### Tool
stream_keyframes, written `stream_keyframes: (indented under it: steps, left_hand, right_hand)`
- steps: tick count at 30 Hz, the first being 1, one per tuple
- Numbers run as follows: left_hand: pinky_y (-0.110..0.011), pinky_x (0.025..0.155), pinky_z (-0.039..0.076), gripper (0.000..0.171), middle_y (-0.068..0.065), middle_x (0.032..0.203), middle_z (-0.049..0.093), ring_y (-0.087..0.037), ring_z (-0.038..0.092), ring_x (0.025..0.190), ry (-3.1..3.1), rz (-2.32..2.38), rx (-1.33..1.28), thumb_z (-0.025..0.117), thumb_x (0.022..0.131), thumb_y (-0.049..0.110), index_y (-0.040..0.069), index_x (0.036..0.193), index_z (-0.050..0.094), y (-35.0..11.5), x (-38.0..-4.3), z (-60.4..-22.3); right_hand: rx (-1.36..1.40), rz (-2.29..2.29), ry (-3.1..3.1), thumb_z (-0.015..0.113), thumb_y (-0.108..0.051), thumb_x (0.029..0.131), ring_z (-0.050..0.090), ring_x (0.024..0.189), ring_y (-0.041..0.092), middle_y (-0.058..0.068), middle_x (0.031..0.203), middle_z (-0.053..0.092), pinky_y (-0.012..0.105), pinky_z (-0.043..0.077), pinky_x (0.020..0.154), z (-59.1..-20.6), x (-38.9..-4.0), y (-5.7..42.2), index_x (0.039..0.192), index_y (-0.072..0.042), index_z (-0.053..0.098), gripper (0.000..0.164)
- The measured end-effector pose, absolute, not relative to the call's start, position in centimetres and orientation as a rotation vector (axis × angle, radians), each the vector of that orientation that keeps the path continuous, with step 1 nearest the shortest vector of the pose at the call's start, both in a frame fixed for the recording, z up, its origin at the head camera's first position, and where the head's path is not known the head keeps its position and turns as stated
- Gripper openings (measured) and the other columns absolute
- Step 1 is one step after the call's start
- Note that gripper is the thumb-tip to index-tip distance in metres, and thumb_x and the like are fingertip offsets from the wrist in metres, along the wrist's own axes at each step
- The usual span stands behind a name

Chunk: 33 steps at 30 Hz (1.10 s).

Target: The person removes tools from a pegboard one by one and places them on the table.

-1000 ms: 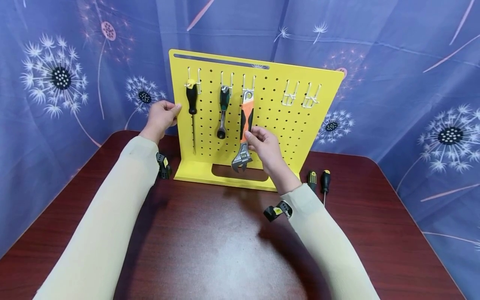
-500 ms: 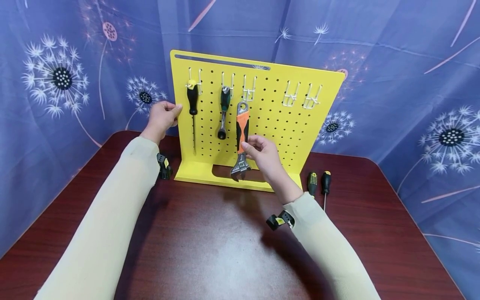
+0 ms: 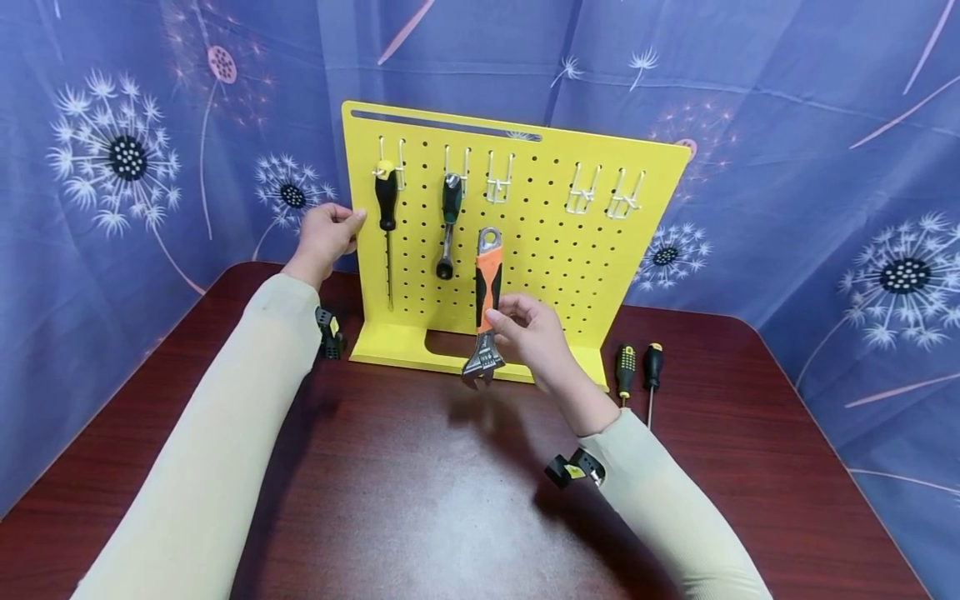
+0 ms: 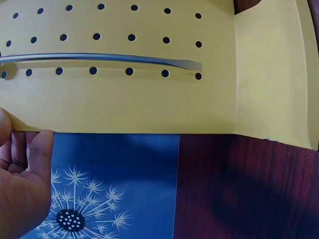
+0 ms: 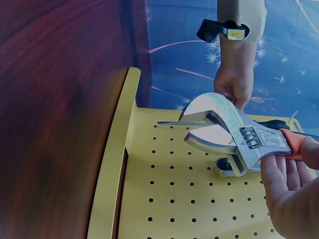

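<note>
Adjustable steel wrench w/ orange-&-blk handle: orange centre, blk side panels, silver head. Upright yel. sheet pegboard: solid yel. w/ rows of dark dots; bent wire hooks wht. Hanging long-shaft screwdriver: blk handle, yel. cap, silver shaft. Green-&-blk-handled ratchet: silver shaft. Stubby-dotted screwdriver: blk w/ yel. dots. Plain-handled screwdriver: blk, yel. cap. Wood-grain worktop: dk red-brn, streaked. Draped cloth curtain: blue-violet, wht dandelions w/ blk centres, pinkish streaks. Knit sleeves: pale cream, plain.

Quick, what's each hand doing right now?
Left hand: closed, gripping the yellow board by its edge.
Right hand: closed, holding the wrench by its handle.
</note>
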State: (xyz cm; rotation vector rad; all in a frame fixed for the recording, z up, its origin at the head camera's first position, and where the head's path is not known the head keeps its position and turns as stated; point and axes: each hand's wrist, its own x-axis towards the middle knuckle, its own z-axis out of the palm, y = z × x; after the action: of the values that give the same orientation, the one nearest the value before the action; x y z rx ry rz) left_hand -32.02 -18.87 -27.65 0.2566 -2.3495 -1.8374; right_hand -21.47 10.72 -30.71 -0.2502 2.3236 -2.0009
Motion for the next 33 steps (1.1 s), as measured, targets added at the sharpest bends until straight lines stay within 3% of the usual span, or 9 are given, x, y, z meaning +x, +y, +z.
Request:
stream_keyframes:
  steps: [6,12,20,33]
  left_hand:
    - [-0.043,0.112,0.052,0.018,0.002,0.103,0.051,-0.007,0.055,0.093,-2.356,-1.838,0.258,0.056,0.106,0.027,0.009,0.105,0.057,-18.9,-32.0,-27.7]
    - [-0.042,0.111,0.052,0.017,0.002,0.102,0.05,-0.007,0.055,0.092,-2.349,-1.842,0.267,0.056,0.106,0.027,0.009,0.104,0.057,-18.9,-32.0,-27.7]
    - [-0.043,0.112,0.052,0.018,0.003,0.102,0.05,-0.007,0.054,0.092,-2.358,-1.836,0.258,0.055,0.107,0.027,0.009,0.106,0.056,-18.9,-32.0,-27.8]
    - [-0.041,0.111,0.052,0.018,0.004,0.102,0.049,-0.005,0.053,0.091,-2.349,-1.851,0.251,0.056,0.106,0.027,0.01,0.105,0.057,-18.8,-31.9,-27.6]
  right_hand:
    - [-0.208,-1.973,2.288,0.062,-0.005,0.101,0.061,0.08,0.003,-0.007,0.089,0.058,0.025,0.062,0.079,-31.0,-20.7,11.4,0.11,0.004,0.061,0.012]
    - [-0.211,-1.947,2.338,0.06,-0.005,0.102,0.062,0.084,0.002,-0.005,0.095,0.061,0.03,0.063,0.087,-31.4,-20.1,12.1,0.114,0.009,0.059,0.019]
    - [-0.127,-1.964,2.314,0.06,-0.006,0.102,0.061,0.085,0.001,-0.005,0.095,0.059,0.023,0.062,0.085,-31.5,-19.5,13.5,0.117,0.008,0.058,0.021]
    - [-0.037,-1.999,2.231,0.057,-0.01,0.104,0.065,0.077,-0.001,-0.01,0.086,0.057,0.018,0.06,0.079,-32.7,-18.9,16.4,0.11,-0.001,0.059,0.01]
